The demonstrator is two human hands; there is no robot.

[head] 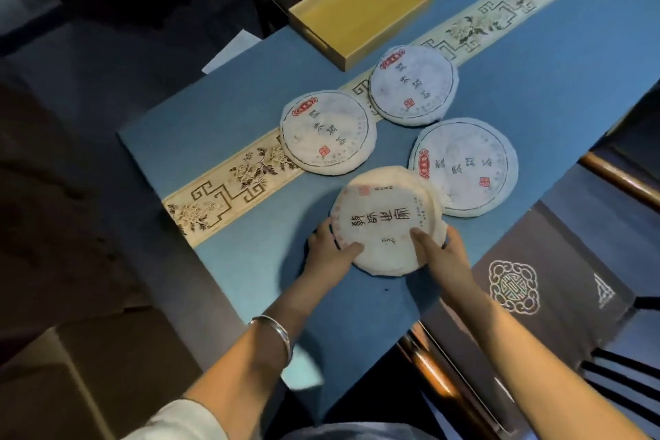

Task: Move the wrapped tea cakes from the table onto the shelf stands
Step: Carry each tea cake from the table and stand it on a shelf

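Several round paper-wrapped tea cakes lie on the blue table (221,118). The nearest one, a cream-wrapped tea cake (387,220) with large black characters, is tilted up off the cloth. My left hand (330,246) grips its left edge, thumb on top. My right hand (441,250) grips its right edge, thumb on the wrapper. Three white-wrapped cakes lie flat beyond it: one to the left (328,132), one at the back (414,86) and one to the right (464,168). No shelf or stand is in view.
An empty yellow wooden tray (360,7) stands at the table's far corner. A patterned cream runner (228,186) crosses the table diagonally. A dark chair with a white emblem (514,286) stands close on the right. Dark floor lies to the left.
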